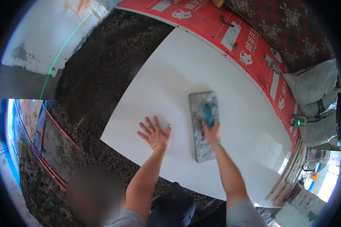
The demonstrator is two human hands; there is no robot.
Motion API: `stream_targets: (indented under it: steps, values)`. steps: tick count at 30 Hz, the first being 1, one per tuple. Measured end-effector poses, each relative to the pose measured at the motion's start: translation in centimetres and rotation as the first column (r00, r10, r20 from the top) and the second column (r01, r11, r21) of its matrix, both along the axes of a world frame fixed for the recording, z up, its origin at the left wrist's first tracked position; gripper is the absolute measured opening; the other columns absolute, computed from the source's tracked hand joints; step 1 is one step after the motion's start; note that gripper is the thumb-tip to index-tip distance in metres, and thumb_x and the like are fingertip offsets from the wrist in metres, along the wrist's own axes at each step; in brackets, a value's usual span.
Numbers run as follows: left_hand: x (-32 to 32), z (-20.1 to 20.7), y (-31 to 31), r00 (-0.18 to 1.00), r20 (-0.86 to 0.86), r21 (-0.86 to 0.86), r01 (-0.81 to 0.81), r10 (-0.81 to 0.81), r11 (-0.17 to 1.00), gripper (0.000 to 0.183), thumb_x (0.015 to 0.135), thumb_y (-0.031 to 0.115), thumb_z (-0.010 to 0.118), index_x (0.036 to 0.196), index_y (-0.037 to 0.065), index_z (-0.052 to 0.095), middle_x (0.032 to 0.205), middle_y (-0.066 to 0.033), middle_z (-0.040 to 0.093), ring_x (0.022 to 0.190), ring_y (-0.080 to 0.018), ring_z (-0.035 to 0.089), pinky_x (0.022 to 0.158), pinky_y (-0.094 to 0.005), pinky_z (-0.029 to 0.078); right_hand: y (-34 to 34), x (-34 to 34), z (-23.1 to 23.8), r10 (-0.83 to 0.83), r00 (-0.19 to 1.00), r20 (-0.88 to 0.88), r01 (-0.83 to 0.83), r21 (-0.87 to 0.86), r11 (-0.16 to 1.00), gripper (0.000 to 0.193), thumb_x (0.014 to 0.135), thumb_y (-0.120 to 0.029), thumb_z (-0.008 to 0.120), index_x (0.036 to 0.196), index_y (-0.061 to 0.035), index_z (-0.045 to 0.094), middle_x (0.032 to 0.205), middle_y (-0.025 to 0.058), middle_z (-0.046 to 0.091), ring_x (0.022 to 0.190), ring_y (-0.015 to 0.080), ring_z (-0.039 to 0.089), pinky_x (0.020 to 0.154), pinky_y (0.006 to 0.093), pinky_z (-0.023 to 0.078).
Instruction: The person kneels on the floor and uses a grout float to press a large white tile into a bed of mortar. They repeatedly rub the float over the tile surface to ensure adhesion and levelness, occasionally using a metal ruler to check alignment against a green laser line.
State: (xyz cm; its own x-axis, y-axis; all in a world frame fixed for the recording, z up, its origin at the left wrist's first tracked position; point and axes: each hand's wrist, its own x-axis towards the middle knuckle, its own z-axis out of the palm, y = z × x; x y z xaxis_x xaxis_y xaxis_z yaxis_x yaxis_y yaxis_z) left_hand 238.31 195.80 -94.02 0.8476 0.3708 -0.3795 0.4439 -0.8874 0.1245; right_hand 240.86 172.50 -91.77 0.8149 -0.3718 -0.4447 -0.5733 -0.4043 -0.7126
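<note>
A large white tile [238, 151] lies on a bed of dark, crumbly mortar [98, 56]. My left hand [154, 135] rests palm down on the tile, fingers spread and nothing in it. To its right, my right hand [212, 130] is closed round the teal handle [208, 112] of a long grey rectangular float [201, 145]. The float's face is toward the tile, and its top is smeared with pale and dark residue. Whether its whole underside touches the tile cannot be made out.
Red protective sheeting [215, 30] with a dark hooked tool [227, 22] borders the tile's far side. White sacks [314, 87], a small device with a green light [299, 122] and a fan [316, 158] stand right. Red pipes [45, 162] run left; a green laser line crosses the wall [34, 45].
</note>
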Motion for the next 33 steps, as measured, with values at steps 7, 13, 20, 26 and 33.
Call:
stream_targets:
  steps: [7,13,20,26,33]
  values:
    - [-1.6,-0.5,2.4,1.000,-0.025,0.011,-0.018,0.018,1.000,0.088,0.091,0.067,0.040,0.159,0.017,0.017,0.165,-0.0166,0.001,0.150,-0.0446,-0.009,0.114,-0.0657,-0.012,3.9,-0.9,3.9,-0.191,0.781,0.595,0.009,0.295,0.956,0.020,0.089,-0.014,0.071,0.095,0.0008,0.059,0.078,0.0092,0.065,0.068,0.0122,0.060,0.053,0.0306,0.046]
    - [0.4,-1.5,-0.1,0.996,0.078,-0.026,0.033,-0.031,0.999,0.087,0.091,0.065,0.041,0.159,0.016,0.017,0.165,-0.0175,0.003,0.150,-0.0450,-0.009,0.114,-0.0657,-0.012,-1.2,8.8,-1.3,0.004,0.988,0.153,0.020,-0.155,0.988,0.024,0.089,-0.020,0.069,0.095,0.0011,0.060,0.074,0.0088,0.063,0.063,0.0150,0.058,0.054,0.0345,0.047]
    - [-0.2,-0.6,2.1,0.999,0.045,-0.041,0.031,-0.030,0.999,0.087,0.092,0.063,0.041,0.158,0.011,0.018,0.164,-0.0202,0.005,0.149,-0.0474,-0.008,0.114,-0.0662,-0.011,0.4,-0.1,1.8,-0.146,0.856,0.496,0.121,0.084,0.989,0.023,0.087,-0.008,0.069,0.105,0.0021,0.058,0.071,0.0048,0.060,0.054,0.0114,0.057,0.050,0.0286,0.048]
    - [6.8,-1.7,8.3,0.847,0.136,-0.107,0.528,-0.514,0.842,0.077,0.093,0.060,0.044,0.155,0.016,0.027,0.164,-0.0100,0.016,0.152,-0.0360,0.007,0.119,-0.0618,-0.002,-6.9,4.4,-1.6,-0.401,0.896,0.192,0.368,0.185,0.911,0.019,0.087,-0.010,0.070,0.090,-0.0023,0.053,0.063,0.0051,0.055,0.044,0.0150,0.052,0.042,0.0321,0.046]
    - [12.6,-1.4,11.1,0.821,0.250,0.016,0.527,-0.514,0.850,0.074,0.093,0.057,0.047,0.154,0.018,0.031,0.163,-0.0102,0.020,0.150,-0.0372,0.012,0.119,-0.0627,0.002,-0.3,7.2,-3.1,-0.265,0.963,0.046,0.264,0.036,0.964,0.025,0.086,-0.019,0.074,0.090,-0.0008,0.057,0.066,0.0054,0.058,0.045,0.0171,0.054,0.045,0.0328,0.048]
